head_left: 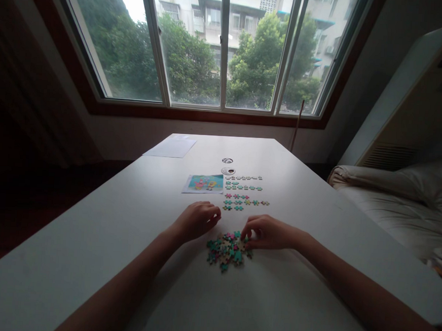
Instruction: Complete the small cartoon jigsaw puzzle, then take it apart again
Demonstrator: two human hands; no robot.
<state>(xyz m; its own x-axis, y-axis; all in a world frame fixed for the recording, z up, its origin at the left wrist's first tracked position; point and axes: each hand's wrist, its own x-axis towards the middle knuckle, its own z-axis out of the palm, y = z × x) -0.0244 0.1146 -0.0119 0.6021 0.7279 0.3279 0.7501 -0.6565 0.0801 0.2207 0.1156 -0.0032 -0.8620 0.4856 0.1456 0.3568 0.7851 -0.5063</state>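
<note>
A heap of loose jigsaw puzzle pieces (pixel 226 252), green, pink and bare tan, lies on the white table in front of me. My right hand (pixel 267 232) reaches in at the heap's right side, its thumb and fingers closing on a puzzle piece (pixel 242 245). Beyond the heap's upper left, my left hand (pixel 199 218) hovers or rests with curled fingers, thumb and forefinger pinched together; anything between them is too small to make out. Several short rows of puzzle pieces (pixel 237 202) are laid out beyond both hands. Left of those rows lies a colourful picture sheet (pixel 205 183).
Two small round items (pixel 228 171) lie farther up the white table (pixel 130 200). White paper (pixel 172 146) is at the far left corner. A pale leather sofa (pixel 385 204) stands to the right, and a wide window (pixel 223 52) is behind the table.
</note>
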